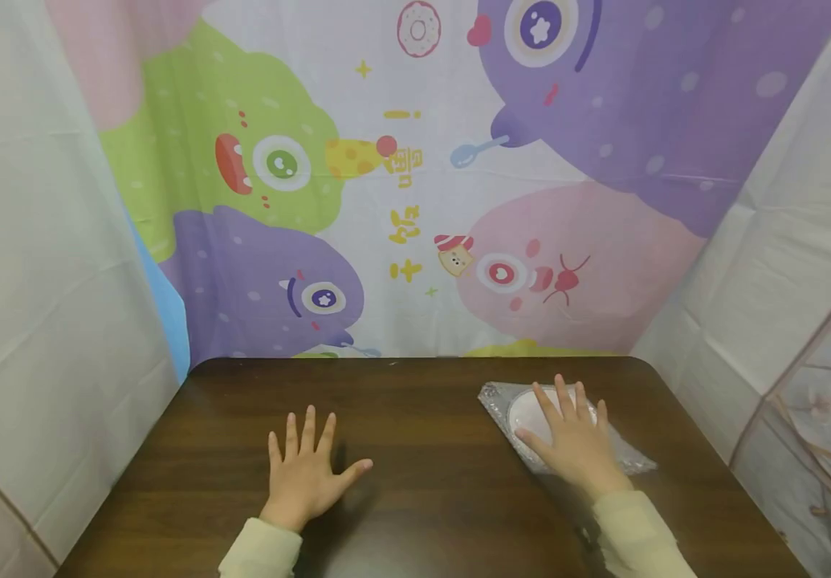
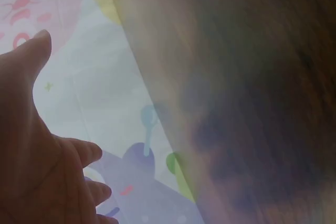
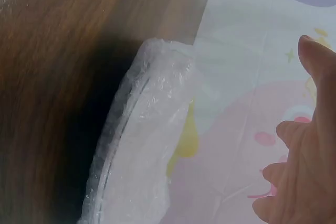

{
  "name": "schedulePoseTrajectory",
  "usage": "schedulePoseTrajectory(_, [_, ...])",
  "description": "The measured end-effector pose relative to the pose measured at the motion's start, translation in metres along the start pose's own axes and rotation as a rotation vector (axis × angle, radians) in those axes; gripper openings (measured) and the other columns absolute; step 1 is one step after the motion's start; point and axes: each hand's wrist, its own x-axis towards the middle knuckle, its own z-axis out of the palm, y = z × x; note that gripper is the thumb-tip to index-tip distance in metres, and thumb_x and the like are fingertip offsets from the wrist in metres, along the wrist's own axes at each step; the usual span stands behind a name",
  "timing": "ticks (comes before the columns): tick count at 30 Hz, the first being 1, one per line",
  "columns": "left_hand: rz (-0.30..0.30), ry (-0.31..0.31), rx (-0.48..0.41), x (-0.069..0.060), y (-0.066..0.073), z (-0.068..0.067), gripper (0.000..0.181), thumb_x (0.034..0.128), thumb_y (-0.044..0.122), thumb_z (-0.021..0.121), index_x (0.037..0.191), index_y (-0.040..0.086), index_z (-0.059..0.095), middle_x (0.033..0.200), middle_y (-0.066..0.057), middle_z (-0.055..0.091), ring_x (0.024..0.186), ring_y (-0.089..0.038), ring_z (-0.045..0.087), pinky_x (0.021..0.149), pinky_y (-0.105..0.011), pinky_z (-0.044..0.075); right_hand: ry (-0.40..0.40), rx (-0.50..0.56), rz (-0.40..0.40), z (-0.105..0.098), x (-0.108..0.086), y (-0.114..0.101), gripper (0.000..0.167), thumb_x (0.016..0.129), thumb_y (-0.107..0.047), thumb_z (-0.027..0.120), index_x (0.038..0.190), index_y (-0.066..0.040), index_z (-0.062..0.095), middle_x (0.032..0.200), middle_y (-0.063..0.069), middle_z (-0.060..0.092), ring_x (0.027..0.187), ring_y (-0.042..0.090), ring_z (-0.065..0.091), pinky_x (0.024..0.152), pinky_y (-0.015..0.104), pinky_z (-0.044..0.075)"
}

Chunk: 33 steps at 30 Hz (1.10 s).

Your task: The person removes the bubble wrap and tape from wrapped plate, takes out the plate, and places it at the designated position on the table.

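My left hand (image 1: 304,480), fingers spread, is held over the left part of the dark wooden table, holding nothing; the left wrist view shows its palm and fingers (image 2: 47,166). On the right, my right hand (image 1: 577,449) is spread above a round white item (image 1: 527,413) in clear bubble wrap (image 1: 639,461). In the right wrist view a gap shows between the wrapped item (image 3: 142,145) and the fingers of my right hand (image 3: 304,156). What the white item is, I cannot tell.
The brown table (image 1: 401,530) reaches back to a curtain (image 1: 415,321) printed with cartoon monsters. Pale cloth hangs on the left (image 1: 39,281) and on the right (image 1: 718,321).
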Motion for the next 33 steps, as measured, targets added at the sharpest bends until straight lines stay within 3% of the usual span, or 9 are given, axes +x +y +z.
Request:
schedulePoseTrajectory(8, [0.005, 0.043, -0.026, 0.005, 0.011, -0.005, 0.101, 0.0836, 0.081, 0.042, 0.154, 0.009, 0.029, 0.163, -0.022, 0.013, 0.149, -0.050, 0.002, 0.116, -0.071, -0.001, 0.034, 0.031, -0.016, -0.002, 0.006, 0.009, 0.082, 0.091, -0.072, 0.042, 0.157, -0.026, 0.023, 0.163, 0.020, 0.015, 0.148, 0.051, 0.010, 0.111, 0.075, 0.011])
schedulePoseTrajectory(12, [0.042, 0.081, -0.015, 0.008, 0.020, -0.010, 0.100, 0.0849, 0.081, 0.038, 0.153, 0.007, 0.033, 0.160, -0.023, 0.022, 0.147, -0.051, 0.011, 0.118, -0.068, 0.008, 0.075, 0.062, -0.031, -0.009, 0.010, 0.017, 0.077, 0.095, -0.064, 0.045, 0.154, -0.018, 0.030, 0.159, 0.025, 0.024, 0.144, 0.054, 0.018, 0.110, 0.074, 0.022])
schedulePoseTrajectory(16, [0.104, 0.119, -0.034, 0.010, 0.032, -0.012, 0.092, 0.0899, 0.073, 0.042, 0.150, 0.003, 0.037, 0.157, -0.024, 0.030, 0.146, -0.049, 0.022, 0.117, -0.065, 0.020, 0.097, 0.115, -0.025, -0.019, 0.013, 0.025, 0.072, 0.097, -0.055, 0.048, 0.151, -0.010, 0.035, 0.156, 0.028, 0.030, 0.142, 0.055, 0.025, 0.107, 0.072, 0.029])
schedulePoseTrajectory(23, [0.154, 0.115, -0.212, 0.013, 0.053, -0.009, 0.081, 0.0937, 0.059, 0.053, 0.147, 0.000, 0.040, 0.154, -0.023, 0.037, 0.144, -0.045, 0.030, 0.117, -0.057, 0.029, 0.079, 0.303, 0.031, -0.032, 0.014, 0.042, 0.070, 0.100, -0.050, 0.046, 0.151, -0.003, 0.034, 0.155, 0.029, 0.031, 0.141, 0.051, 0.028, 0.111, 0.069, 0.025])
schedulePoseTrajectory(33, [0.184, -0.010, -0.566, 0.018, 0.086, 0.003, 0.076, 0.0941, 0.050, 0.059, 0.151, 0.005, 0.035, 0.159, -0.016, 0.031, 0.147, -0.039, 0.028, 0.117, -0.059, 0.027, 0.040, 0.423, 0.094, -0.038, 0.015, 0.063, 0.070, 0.102, -0.047, 0.044, 0.151, 0.000, 0.029, 0.153, 0.031, 0.031, 0.139, 0.052, 0.029, 0.111, 0.067, 0.026])
